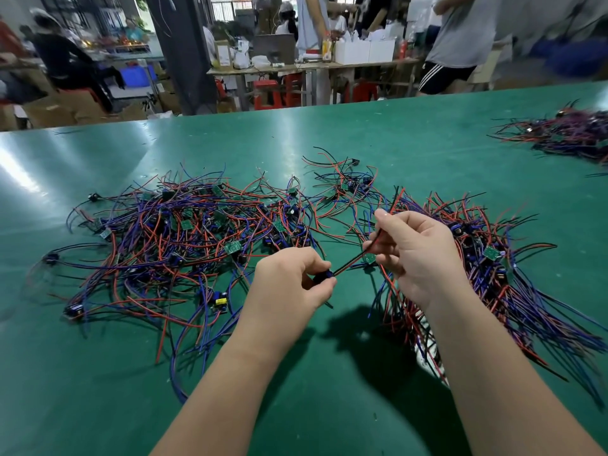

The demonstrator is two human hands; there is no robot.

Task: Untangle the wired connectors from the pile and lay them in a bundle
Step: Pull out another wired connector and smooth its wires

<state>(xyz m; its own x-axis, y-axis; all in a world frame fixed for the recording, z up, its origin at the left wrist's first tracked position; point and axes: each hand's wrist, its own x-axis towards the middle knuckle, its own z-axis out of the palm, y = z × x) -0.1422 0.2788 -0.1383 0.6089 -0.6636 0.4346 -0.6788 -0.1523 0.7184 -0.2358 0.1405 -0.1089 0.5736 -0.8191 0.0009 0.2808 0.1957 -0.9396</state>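
Observation:
A tangled pile [184,238] of red, blue and black wired connectors with small green boards spreads over the left and middle of the green table [98,406]. To the right lies a more aligned bundle [513,291] of the same wires. My left hand [289,287] pinches the dark end of one wired connector [348,263]. My right hand [418,251] pinches that connector's red and black wires farther up, so they stretch taut between both hands above the table.
Another heap of wires [566,133] sits at the table's far right. Beyond the far table edge are work benches [312,65], red stools [266,93] and several people. Bare green surface lies in front of my forearms.

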